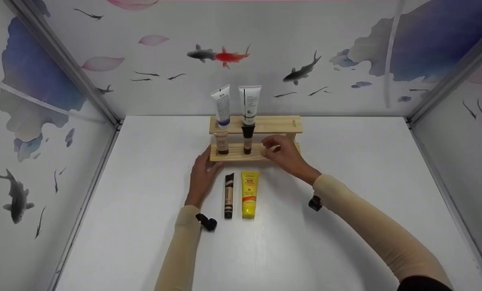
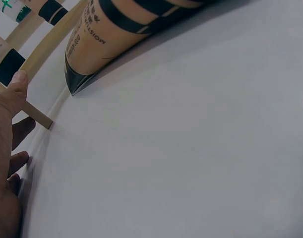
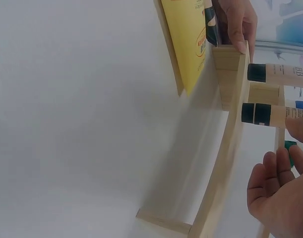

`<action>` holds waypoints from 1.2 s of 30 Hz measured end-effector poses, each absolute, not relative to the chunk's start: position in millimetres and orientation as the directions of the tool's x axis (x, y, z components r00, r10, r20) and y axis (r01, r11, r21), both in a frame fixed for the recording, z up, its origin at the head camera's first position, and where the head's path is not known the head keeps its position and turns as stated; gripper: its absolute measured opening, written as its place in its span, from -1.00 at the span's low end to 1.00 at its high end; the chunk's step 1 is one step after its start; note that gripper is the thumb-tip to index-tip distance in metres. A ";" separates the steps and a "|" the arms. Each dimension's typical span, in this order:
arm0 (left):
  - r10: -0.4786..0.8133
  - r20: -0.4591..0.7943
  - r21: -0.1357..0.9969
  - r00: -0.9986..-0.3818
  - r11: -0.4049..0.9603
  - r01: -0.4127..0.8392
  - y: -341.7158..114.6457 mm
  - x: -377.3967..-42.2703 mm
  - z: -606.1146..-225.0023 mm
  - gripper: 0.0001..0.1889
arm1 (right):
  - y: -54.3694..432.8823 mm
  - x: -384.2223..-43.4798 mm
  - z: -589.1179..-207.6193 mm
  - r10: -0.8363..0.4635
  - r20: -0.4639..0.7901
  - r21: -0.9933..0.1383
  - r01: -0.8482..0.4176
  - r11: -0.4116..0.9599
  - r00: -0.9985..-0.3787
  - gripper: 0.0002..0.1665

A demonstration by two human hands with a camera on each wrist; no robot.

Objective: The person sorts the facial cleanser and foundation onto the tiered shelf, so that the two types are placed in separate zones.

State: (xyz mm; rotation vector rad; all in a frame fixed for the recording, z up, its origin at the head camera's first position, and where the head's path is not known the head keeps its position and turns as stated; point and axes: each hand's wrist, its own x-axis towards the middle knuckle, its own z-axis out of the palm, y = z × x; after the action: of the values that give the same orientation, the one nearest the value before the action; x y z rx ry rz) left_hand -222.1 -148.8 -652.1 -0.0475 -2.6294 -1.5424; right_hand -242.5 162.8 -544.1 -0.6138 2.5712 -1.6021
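Note:
A two-tier wooden rack (image 1: 257, 125) stands toward the back of the table. My left hand (image 1: 203, 174) holds its left end, the thumb (image 2: 20, 79) lying on the lower shelf's edge. On that shelf stand a beige tube (image 1: 222, 142) and a slim dark-and-beige tube (image 1: 247, 141), caps down. My right hand (image 1: 284, 154) is just right of the slim tube, fingers loosely bent, thumb apart, holding nothing. The upper shelf bears a white tube with a blue cap (image 1: 223, 106) and another white tube (image 1: 249, 104) with a green cap.
In front of the rack, a slim black-and-beige tube (image 1: 229, 196) and a yellow tube (image 1: 249, 195) lie on the white table (image 1: 144, 202). Panels (image 1: 257, 24) painted with fish and petals enclose the table at the back and both sides.

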 end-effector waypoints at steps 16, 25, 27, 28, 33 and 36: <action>-0.008 0.136 0.872 -0.991 0.476 0.116 -153.7 -222.1 -655.6 -0.10 | 178.2 -205.9 -556.0 -0.357 0.096 -0.898 -0.236 0.372 -0.929 -0.60; -0.005 0.120 0.884 -0.993 0.456 0.104 -150.3 -221.5 -658.4 -0.08 | 187.2 -188.5 -570.4 -0.323 0.047 -0.901 -0.180 0.394 -0.945 -0.56; -0.005 0.128 0.884 -0.992 0.453 0.112 -150.2 -221.2 -658.5 -0.08 | 187.1 -185.3 -573.6 -0.323 0.032 -0.903 -0.166 0.396 -0.946 -0.54; -0.006 0.132 0.885 -0.991 0.451 0.115 -150.3 -221.0 -658.3 -0.08 | 187.0 -184.1 -575.8 -0.326 0.027 -0.903 -0.163 0.397 -0.945 -0.54; -0.007 0.123 0.884 -0.992 0.456 0.106 -150.7 -220.5 -656.4 -0.08 | 185.7 -177.4 -586.1 -0.347 0.008 -0.906 -0.154 0.395 -0.938 -0.53; -0.003 0.132 0.872 -0.991 0.475 0.115 -150.5 -222.0 -654.6 -0.08 | 184.4 -173.5 -591.3 -0.364 0.011 -0.904 -0.165 0.394 -0.931 -0.52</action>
State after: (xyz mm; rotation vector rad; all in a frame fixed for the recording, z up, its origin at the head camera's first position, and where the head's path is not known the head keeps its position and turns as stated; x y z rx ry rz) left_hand -222.0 -150.5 -654.6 -0.0990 -2.5981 -1.5498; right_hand -173.5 184.4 -591.3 -0.4722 2.4598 -1.5630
